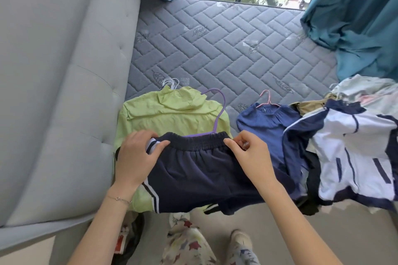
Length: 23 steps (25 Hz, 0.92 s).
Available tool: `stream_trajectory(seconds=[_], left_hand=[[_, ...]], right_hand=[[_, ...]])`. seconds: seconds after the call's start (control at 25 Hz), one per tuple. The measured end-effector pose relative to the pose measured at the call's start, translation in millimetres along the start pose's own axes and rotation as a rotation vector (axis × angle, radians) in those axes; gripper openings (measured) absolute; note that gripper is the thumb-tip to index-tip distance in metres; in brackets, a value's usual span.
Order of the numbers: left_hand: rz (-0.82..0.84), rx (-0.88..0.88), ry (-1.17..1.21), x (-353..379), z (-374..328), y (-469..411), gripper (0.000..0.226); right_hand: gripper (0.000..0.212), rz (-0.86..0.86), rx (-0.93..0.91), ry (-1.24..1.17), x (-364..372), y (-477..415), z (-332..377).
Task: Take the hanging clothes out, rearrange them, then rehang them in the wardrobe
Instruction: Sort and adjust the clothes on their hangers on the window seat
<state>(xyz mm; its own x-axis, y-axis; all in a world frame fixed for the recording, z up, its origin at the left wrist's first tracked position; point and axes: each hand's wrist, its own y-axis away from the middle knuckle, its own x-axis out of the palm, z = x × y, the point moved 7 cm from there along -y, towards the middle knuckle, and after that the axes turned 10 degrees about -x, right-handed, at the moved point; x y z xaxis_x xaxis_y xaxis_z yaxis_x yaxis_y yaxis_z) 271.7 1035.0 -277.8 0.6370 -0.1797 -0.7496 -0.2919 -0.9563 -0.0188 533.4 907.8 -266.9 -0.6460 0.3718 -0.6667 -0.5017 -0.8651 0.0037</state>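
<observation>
Dark navy shorts (193, 174) with white side stripes lie at the near edge of the mattress, on a purple hanger (219, 109) whose bar shows above the waistband. My left hand (137, 157) grips the waistband's left end, thumb over the fabric. My right hand (247, 153) pinches the waistband's right end. Under the shorts lies a lime-green hooded jacket (168, 112) with white hanger hooks (171, 83) sticking out at its collar. To the right lies a blue blouse (265, 122) on a pink hanger (268, 98).
A heap of clothes with a white and navy jacket (353, 157) on top fills the right side. A grey quilted mattress (226, 49) stretches to the window. The padded grey headboard (64, 71) stands at left, teal curtains (355, 17) at right. My slippered feet (241, 241) are below.
</observation>
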Motion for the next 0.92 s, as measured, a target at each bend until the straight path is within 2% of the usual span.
stream_trajectory(seconds=[0.2,0.48,0.72,0.92], left_hand=[[0.007,-0.016,0.049,10.9,-62.8,61.4,0.029],[-0.053,-0.037,0.038,65.7,-162.4,146.0,0.021],[-0.056,-0.026,0.078,108.4,-232.5,178.0,0.02],[-0.041,-0.018,0.114,136.8,-268.0,167.5,0.022]], right_hand=[[0.036,-0.017,-0.02,0.003,-70.9,55.2,-22.2],[0.032,-0.032,-0.094,-0.03,-185.6,101.8,-84.0],[0.03,-0.033,-0.138,-0.029,-262.4,113.0,-126.4],[0.027,-0.078,-0.156,0.024,-306.9,95.8,-141.2]])
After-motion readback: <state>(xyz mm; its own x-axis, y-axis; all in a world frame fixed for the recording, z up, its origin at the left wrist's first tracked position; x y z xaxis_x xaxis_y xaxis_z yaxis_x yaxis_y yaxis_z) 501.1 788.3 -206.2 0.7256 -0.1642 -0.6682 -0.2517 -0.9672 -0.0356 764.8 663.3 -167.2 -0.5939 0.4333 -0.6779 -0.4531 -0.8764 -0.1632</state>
